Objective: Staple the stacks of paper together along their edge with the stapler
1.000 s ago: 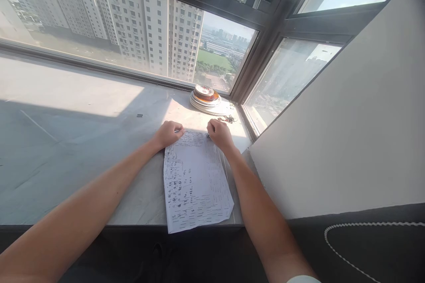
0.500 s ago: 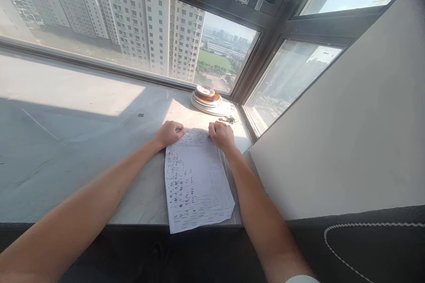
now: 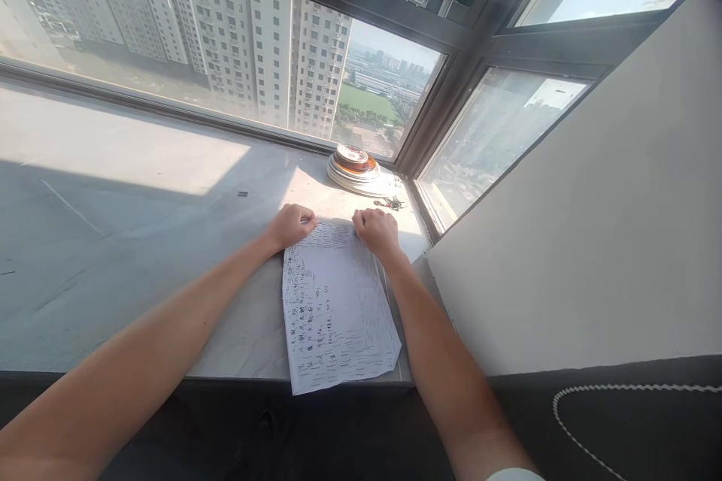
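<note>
A white sheet of paper lies on the pale stone window sill, its near end reaching past the sill's front edge. Handwritten characters run along its left side, and short dark strokes cover its far, near and right parts. My left hand is closed in a pinch at the far left corner of the sheet. At the far right corner, my right hand is closed with curled fingers pressed against the paper. Something small and dark shows under those fingers, too small to name.
Behind my hands, a stack of round plates or lids stands by the window corner. A small tangled dark and red item lies in front of it. A small dark piece rests to the left. A white wall rises at right, above a beaded cord.
The whole view has shifted very slightly. Both hands stay at the far corners of the sheet, with hardly any movement against the paper.
</note>
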Demonstrator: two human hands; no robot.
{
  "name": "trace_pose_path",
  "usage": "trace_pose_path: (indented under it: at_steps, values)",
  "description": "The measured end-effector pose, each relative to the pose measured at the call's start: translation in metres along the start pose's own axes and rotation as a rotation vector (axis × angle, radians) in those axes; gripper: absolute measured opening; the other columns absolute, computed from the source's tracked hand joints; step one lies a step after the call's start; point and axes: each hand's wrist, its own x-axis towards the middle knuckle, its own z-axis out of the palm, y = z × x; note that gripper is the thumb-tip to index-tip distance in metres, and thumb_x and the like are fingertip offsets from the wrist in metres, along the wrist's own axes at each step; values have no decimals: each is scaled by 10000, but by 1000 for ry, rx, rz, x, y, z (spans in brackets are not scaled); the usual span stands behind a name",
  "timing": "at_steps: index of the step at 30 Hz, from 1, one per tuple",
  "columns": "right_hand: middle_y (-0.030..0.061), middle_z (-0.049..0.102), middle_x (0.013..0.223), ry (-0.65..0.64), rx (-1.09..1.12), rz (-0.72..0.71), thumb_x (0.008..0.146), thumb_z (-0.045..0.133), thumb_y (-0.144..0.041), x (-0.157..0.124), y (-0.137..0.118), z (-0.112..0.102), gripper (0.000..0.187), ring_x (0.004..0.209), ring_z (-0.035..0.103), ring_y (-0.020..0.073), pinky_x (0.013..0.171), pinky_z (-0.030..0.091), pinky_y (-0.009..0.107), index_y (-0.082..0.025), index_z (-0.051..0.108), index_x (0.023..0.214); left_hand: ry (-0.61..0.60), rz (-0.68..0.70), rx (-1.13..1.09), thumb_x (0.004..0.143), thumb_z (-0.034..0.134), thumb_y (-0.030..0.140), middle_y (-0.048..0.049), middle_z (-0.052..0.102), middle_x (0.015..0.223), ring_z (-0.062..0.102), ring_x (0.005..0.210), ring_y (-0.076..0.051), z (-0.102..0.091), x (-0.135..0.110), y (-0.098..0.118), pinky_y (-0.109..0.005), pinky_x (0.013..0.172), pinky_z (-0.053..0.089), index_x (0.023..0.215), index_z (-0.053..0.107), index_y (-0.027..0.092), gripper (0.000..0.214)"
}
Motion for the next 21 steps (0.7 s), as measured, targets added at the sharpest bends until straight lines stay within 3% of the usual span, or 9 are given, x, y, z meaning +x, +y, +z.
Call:
trace_pose_path:
  at_steps: [11, 16, 21]
  values:
    - [37, 601, 674, 0, -17, -7, 1074, 332, -329, 2, 0, 7, 527, 734, 515, 182, 827, 344, 357, -188, 489, 591, 3, 0, 1, 892, 543, 399, 9, 454, 558, 404, 594, -145, 1, 1, -1, -317, 622, 321, 568, 489, 200, 384]
    - [36, 561, 625, -10, -25, -3, 1070, 312, -337, 1, -1, 6, 525, 702, 490, 180, 824, 352, 362, -191, 412, 577, 3, 6, -8, 899, 551, 398, -6, 514, 577, 454, 610, -155, 2, 1, -3, -318, 630, 346, 571, 520, 196, 387]
    - [33, 569, 640, -12, -25, -3, 1067, 314, -334, 1, -3, 5, 512, 709, 488, 180, 827, 351, 359, -190, 432, 589, 26, 16, -11, 898, 567, 379, -12, 536, 572, 464, 603, -159, 2, 1, -3, -319, 610, 337, 562, 545, 196, 383]
